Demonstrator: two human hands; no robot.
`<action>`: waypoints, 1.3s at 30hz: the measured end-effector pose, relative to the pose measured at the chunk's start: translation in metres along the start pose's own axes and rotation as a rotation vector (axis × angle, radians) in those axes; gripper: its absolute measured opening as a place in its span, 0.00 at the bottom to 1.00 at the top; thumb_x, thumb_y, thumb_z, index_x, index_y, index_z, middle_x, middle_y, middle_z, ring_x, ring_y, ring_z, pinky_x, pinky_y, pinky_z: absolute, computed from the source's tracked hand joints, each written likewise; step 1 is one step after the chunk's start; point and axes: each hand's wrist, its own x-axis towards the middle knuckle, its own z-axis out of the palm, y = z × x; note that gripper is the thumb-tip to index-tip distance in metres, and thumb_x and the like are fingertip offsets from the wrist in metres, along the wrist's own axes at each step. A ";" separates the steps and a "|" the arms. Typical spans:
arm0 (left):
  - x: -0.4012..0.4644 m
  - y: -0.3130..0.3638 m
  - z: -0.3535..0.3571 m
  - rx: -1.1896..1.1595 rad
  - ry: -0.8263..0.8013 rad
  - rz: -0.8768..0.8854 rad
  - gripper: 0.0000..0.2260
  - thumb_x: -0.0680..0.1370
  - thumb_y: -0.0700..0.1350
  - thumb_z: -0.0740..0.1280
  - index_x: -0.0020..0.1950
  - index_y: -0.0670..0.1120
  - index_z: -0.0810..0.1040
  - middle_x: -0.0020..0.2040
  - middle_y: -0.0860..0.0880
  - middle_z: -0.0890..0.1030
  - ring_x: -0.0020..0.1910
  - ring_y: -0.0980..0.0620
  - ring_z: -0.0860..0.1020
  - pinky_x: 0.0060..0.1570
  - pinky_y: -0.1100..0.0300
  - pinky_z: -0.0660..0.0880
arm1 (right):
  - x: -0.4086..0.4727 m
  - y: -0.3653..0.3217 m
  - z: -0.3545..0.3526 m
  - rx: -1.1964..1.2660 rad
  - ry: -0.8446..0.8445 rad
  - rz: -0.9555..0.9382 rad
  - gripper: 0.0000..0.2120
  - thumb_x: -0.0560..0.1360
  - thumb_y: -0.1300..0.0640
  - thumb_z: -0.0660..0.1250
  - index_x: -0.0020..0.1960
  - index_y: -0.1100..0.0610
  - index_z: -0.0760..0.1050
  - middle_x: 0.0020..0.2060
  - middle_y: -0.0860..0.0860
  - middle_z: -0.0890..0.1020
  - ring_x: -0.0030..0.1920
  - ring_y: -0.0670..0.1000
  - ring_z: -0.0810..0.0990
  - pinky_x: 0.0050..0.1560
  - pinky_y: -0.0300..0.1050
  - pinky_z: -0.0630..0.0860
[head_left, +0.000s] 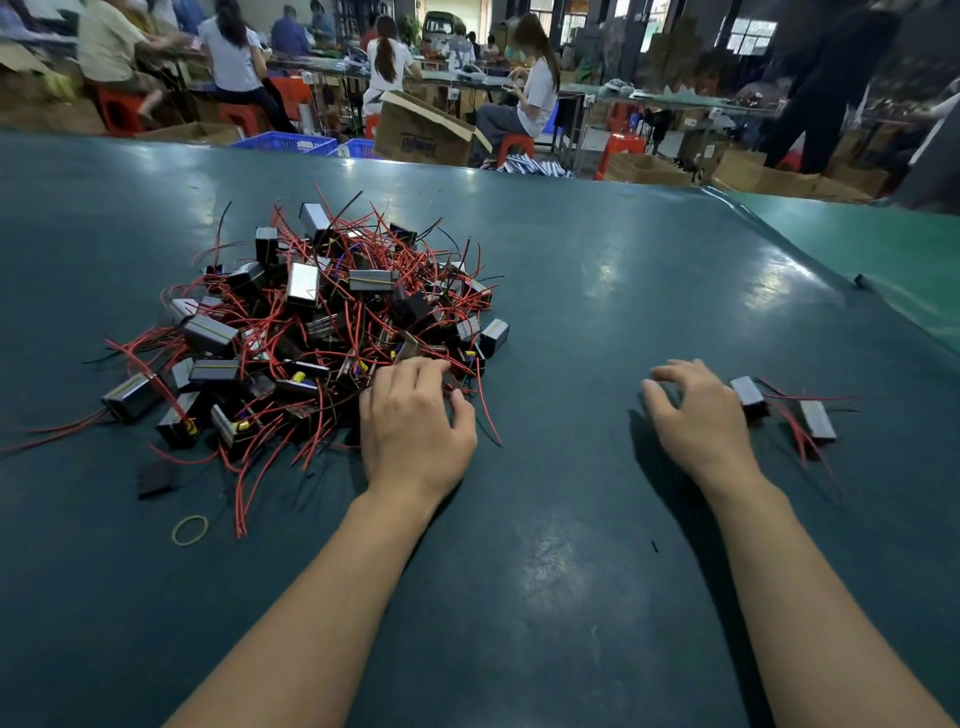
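Observation:
A heap of small black box-shaped parts with red and black wires lies on the dark green table, left of centre. My left hand rests at the heap's near right edge, its fingertips among the wires and its thumb spread to the right; I see nothing held in it. My right hand is apart from the heap on the right, fingers loosely curled above the table and holding nothing. Just right of it lie two separate wired parts, one close to its knuckles and another farther out.
A yellow rubber band and a flat black piece lie near the heap's front. A lighter green mat overlaps the far right. Beyond the table's far edge people sit among cardboard boxes and blue crates.

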 end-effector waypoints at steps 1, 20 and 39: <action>0.000 0.001 0.001 0.061 -0.043 0.014 0.16 0.77 0.48 0.64 0.63 0.46 0.77 0.62 0.49 0.78 0.62 0.46 0.70 0.62 0.53 0.65 | -0.002 -0.004 0.002 0.036 0.004 -0.043 0.11 0.78 0.57 0.66 0.57 0.61 0.80 0.60 0.56 0.80 0.66 0.58 0.73 0.63 0.43 0.65; 0.122 0.044 0.020 0.713 -0.524 0.392 0.14 0.77 0.46 0.63 0.62 0.45 0.75 0.64 0.43 0.76 0.65 0.42 0.69 0.61 0.50 0.65 | -0.029 -0.041 0.018 0.216 -0.071 -0.241 0.07 0.77 0.58 0.68 0.52 0.58 0.82 0.49 0.52 0.84 0.52 0.54 0.79 0.54 0.44 0.72; 0.100 0.028 -0.026 0.798 -0.649 0.470 0.18 0.78 0.48 0.62 0.67 0.46 0.70 0.65 0.45 0.72 0.65 0.42 0.71 0.63 0.43 0.64 | 0.062 -0.114 0.061 0.119 -0.303 -0.145 0.19 0.72 0.52 0.74 0.57 0.56 0.71 0.49 0.54 0.76 0.50 0.57 0.77 0.51 0.49 0.74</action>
